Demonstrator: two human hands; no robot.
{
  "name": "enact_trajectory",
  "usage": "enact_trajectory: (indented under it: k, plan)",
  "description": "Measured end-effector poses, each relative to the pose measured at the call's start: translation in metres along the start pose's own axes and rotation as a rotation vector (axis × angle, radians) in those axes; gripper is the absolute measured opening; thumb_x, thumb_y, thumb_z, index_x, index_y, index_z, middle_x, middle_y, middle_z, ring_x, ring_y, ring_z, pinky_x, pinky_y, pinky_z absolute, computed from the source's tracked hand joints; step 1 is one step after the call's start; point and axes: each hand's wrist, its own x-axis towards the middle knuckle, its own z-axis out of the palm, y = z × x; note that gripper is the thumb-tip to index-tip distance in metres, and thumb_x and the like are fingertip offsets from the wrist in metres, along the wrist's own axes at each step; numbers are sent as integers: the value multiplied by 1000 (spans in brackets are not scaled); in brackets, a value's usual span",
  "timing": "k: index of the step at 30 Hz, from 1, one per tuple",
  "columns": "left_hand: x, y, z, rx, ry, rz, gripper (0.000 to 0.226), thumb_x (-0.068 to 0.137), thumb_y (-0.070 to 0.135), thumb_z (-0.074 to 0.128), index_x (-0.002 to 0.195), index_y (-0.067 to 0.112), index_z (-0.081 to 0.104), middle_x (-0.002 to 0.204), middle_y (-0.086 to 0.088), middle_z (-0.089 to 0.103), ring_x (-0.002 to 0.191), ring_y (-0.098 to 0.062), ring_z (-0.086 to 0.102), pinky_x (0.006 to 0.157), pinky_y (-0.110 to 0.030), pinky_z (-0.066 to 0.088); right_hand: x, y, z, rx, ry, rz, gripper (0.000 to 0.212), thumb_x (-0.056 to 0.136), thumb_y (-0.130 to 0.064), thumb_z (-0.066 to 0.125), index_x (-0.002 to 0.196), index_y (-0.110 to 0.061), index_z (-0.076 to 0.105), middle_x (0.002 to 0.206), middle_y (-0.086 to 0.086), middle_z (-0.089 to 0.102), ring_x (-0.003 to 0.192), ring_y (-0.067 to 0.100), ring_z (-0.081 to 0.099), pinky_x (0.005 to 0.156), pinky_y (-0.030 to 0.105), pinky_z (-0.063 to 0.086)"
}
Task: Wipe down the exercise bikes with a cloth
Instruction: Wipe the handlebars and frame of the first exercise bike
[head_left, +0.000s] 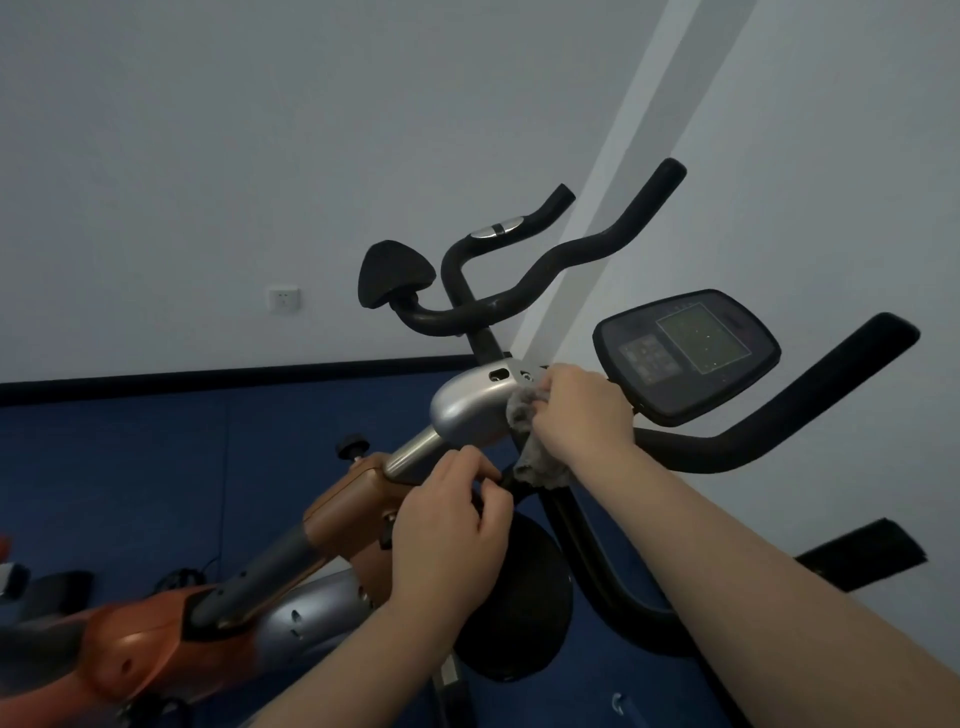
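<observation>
An orange and silver exercise bike (343, 509) fills the middle, its steel post rising to a silver housing (470, 410) below the black handlebars (550, 270). My right hand (582, 415) presses a crumpled grey cloth (524, 415) against the right side of that housing; a cloth end hangs below the wrist. My left hand (452, 525) grips the frame just under the steel post, fingers curled around a dark part. The console (685, 353) with its screen sits right of my right hand.
A black saddle (395, 278) of another bike shows behind the handlebars. A black round pad (519, 597) lies below my left hand. Blue floor mats (156, 467) run to a grey wall with a socket (284, 299). A black foot bar (862, 556) sticks out at right.
</observation>
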Motion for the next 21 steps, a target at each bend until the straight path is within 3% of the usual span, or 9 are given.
enact_trajectory:
  k: [4,7,9,12,14,19,21]
  plan:
    - [-1,1,-2,2,-5,-23,19,77,39,32,75,32,50,60,4,53,55,-8,53,44,-18,32,-7,18,-4,70,-49,-167,13,88,-30,59,98,-23,64,94,2,67,89,21,62,75,35,50]
    - [0,1,-3,-27,-25,-25,20,76,40,33,76,32,52,62,3,54,54,-7,52,46,-22,34,-18,46,-25,303,-237,-359,15,79,-31,71,93,-33,73,92,-13,71,90,4,64,78,22,49]
    - [0,1,-3,-46,-19,-43,20,75,42,33,76,33,52,62,5,55,53,-7,51,47,-22,34,-16,49,-32,407,-313,-380,19,77,-28,75,95,-34,75,92,-14,73,90,-1,64,78,18,48]
    - [-2,1,-2,-75,-13,-61,20,75,41,35,75,33,53,59,5,54,49,-6,48,48,-22,34,-7,24,-6,187,-42,-371,13,85,-32,64,93,-34,74,92,-5,71,90,13,62,80,32,50]
    - [-2,0,-3,-75,-9,-61,19,76,39,35,74,31,52,60,7,55,49,-6,48,49,-23,33,-18,-1,14,2,71,-459,18,89,-34,55,92,-33,72,94,-2,68,92,18,61,81,38,51]
    - [-1,-5,-7,-100,-50,-59,16,80,37,39,77,31,53,65,8,58,49,-7,49,46,-33,38,-15,11,-9,204,-254,-573,16,87,-34,62,98,-34,73,97,-8,72,93,10,63,84,37,52]
    - [2,-10,-10,-126,-81,-72,18,79,41,41,80,34,57,69,6,61,53,-9,55,51,-38,46,-5,24,-24,301,-156,-508,16,84,-29,68,98,-33,74,96,-8,73,91,6,63,85,30,51]
